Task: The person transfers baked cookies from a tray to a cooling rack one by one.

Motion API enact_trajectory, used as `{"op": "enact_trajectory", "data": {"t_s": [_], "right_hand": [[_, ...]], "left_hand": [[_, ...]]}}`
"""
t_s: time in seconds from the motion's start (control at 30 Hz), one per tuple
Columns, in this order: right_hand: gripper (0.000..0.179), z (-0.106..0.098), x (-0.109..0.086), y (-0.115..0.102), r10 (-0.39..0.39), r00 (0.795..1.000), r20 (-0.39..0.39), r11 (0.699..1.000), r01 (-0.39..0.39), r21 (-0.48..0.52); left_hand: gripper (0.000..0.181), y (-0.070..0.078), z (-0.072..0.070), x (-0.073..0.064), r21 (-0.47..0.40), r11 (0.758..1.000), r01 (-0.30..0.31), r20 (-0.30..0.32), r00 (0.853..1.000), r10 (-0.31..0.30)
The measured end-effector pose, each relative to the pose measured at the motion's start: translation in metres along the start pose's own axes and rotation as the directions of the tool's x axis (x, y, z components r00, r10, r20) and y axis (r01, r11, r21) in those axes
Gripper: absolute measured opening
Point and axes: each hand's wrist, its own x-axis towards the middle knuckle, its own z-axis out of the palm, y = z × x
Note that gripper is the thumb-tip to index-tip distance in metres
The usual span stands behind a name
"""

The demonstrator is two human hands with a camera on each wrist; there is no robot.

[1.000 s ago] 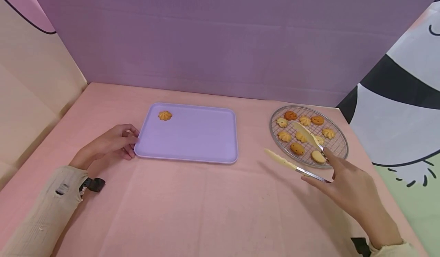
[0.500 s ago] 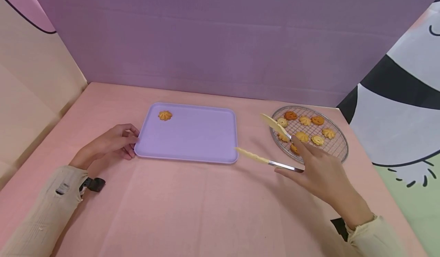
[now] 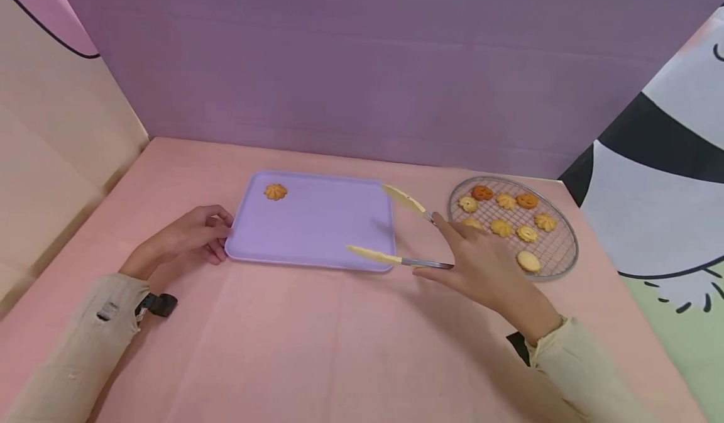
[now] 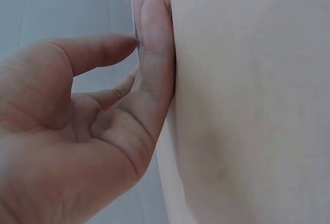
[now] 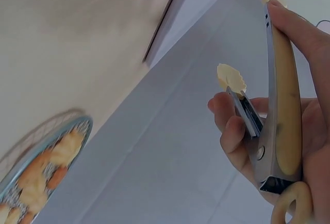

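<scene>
My left hand (image 3: pixel 195 231) is at the near left side of the lilac tray (image 3: pixel 317 222), its thumb and fingers pinching the rim. In the left wrist view, the left hand (image 4: pixel 93 115) has its thumb tip against that rim and its fingers along the edge. My right hand (image 3: pixel 486 266) holds metal tongs (image 3: pixel 424 264) with cream tips, arms spread wide and nothing between them. Their tips overlap the tray's right part in the head view. One flower-shaped cookie (image 3: pixel 275 192) lies near the tray's back left corner. In the right wrist view, the tongs (image 5: pixel 278 105) sit between thumb and fingers.
At the right, a round wire cooling rack (image 3: pixel 575 247) bears several cookies, among them a plain oval one (image 3: pixel 528 261). The right hand hides part of the rack. A purple wall (image 3: pixel 362 83) closes off the back of the pink-covered table (image 3: pixel 283 347).
My right hand has carried the spread tongs leftward from above the rack to the tray's right side. The left hand stays at the tray's edge.
</scene>
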Motion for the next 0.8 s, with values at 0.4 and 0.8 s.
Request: {"op": "enact_trajectory", "data": {"t_s": [0.4,0.8], "right_hand": [[0.097,0.019,0.04,-0.021,-0.054,0.996,0.073,0.998,0.051,0.04],[0.091,0.044,0.073,-0.036,-0.08,0.987,0.141,0.995,0.072,0.064]], "left_hand": [[0.034,-0.002,0.0,0.0,-0.026,1.0,-0.011,0.001,1.0,0.011],[0.035,0.002,0.0,-0.001,-0.001,1.0,-0.001,0.0,1.0,0.001]]}}
